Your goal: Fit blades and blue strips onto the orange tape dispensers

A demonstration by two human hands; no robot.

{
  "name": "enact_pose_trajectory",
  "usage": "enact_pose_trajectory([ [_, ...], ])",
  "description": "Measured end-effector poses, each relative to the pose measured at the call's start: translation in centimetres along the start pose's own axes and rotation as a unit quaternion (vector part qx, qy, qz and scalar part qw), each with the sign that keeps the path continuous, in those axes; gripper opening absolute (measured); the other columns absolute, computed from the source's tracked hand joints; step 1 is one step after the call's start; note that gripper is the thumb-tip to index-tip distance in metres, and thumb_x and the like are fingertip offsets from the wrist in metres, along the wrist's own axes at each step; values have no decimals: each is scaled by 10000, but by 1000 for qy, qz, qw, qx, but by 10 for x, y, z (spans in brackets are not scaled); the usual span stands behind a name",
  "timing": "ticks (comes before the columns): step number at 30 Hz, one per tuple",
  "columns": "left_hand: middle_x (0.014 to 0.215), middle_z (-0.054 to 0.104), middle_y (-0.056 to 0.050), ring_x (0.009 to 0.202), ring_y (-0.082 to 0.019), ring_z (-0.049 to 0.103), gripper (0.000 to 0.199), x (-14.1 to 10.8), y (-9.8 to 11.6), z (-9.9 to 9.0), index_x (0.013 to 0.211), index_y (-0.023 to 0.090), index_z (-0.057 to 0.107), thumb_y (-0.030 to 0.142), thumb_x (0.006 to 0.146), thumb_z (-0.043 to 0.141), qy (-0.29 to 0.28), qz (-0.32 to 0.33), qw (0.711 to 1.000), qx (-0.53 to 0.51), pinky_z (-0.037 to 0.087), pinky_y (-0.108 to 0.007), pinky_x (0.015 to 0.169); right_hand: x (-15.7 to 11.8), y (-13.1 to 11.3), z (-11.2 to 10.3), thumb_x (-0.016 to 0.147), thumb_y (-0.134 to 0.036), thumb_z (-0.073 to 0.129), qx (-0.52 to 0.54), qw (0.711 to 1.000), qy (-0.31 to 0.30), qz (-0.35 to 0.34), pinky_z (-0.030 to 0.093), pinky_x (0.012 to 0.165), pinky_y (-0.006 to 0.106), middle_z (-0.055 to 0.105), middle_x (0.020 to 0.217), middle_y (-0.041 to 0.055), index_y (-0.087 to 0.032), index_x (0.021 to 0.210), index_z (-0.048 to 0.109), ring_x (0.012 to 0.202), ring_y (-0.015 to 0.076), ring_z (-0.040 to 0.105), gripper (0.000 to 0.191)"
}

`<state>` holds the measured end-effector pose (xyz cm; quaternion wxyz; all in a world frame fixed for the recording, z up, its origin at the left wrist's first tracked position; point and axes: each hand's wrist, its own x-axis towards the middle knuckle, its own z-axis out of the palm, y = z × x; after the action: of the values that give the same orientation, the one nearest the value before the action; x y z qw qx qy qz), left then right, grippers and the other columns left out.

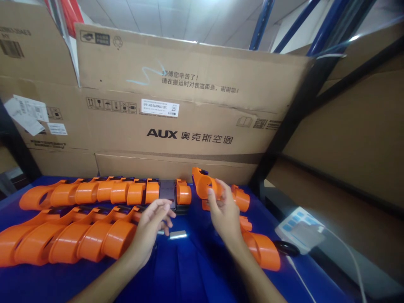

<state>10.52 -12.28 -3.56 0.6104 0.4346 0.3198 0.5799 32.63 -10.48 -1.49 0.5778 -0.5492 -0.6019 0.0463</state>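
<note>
My right hand (222, 206) grips an orange ring-shaped part (203, 183), raised above the blue surface, with a dark piece at its top. My left hand (158, 219) is near the middle, its fingers curled and thumb near the fingertips; whether it holds anything small is unclear. Just beyond it stands a dark flat device (167, 193). A small silver piece (178, 235) lies beside the left fingers. To the left, several orange parts form a back row (110, 191) and a front row (91, 240).
More orange parts (265, 251) lie to the right on the blue surface (179, 277). A white power strip (299, 229) with cables and a black oval object (286, 248) are further right. Cardboard (189, 101) stands behind, beside a dark rack post (284, 122).
</note>
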Motion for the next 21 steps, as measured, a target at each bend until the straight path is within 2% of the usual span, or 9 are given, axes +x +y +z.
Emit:
enact_pose_trajectory([
  [5, 772, 681, -35, 609, -139, 595, 323, -3, 2, 2, 1002, 187, 694, 473, 858, 727, -17, -5, 1000, 21, 462, -225, 507, 3, 12, 5, 992, -496, 527, -102, 992, -12, -74, 598, 787, 470, 739, 1149, 141, -224, 1380, 580, 941, 325, 727, 476],
  [9, 756, 678, -27, 601, -140, 595, 309, -3, 3, 2, 984, 194, 694, 477, 862, 717, -19, -4, 1000, 25, 453, -227, 506, 1, 14, 16, 1010, -484, 500, -174, 982, -41, -68, 544, 950, 553, 709, 1265, 163, -200, 1399, 564, 1162, 364, 674, 486],
  [14, 765, 680, -26, 591, -136, 594, 299, -2, 1, -1, 984, 195, 690, 470, 870, 711, -28, -9, 999, 23, 450, -230, 510, -2, 19, 26, 1027, -417, 489, -239, 965, -99, -46, 567, 895, 552, 677, 1295, 201, -190, 1425, 539, 1118, 377, 694, 462],
  [19, 765, 676, -21, 600, -134, 596, 269, -5, 2, 0, 982, 202, 682, 456, 893, 689, -32, -8, 999, 27, 448, -225, 515, -3, 20, 26, 1017, -412, 519, -282, 952, -113, -43, 592, 780, 509, 679, 1236, 203, -215, 1396, 581, 996, 372, 724, 432],
  [21, 764, 672, -18, 601, -130, 593, 255, -6, 3, 1, 982, 203, 677, 446, 905, 677, -32, -5, 999, 29, 444, -221, 514, -3, 18, 24, 1017, -409, 514, -296, 947, -112, -58, 590, 753, 498, 660, 1272, 207, -209, 1405, 577, 975, 366, 720, 441],
])
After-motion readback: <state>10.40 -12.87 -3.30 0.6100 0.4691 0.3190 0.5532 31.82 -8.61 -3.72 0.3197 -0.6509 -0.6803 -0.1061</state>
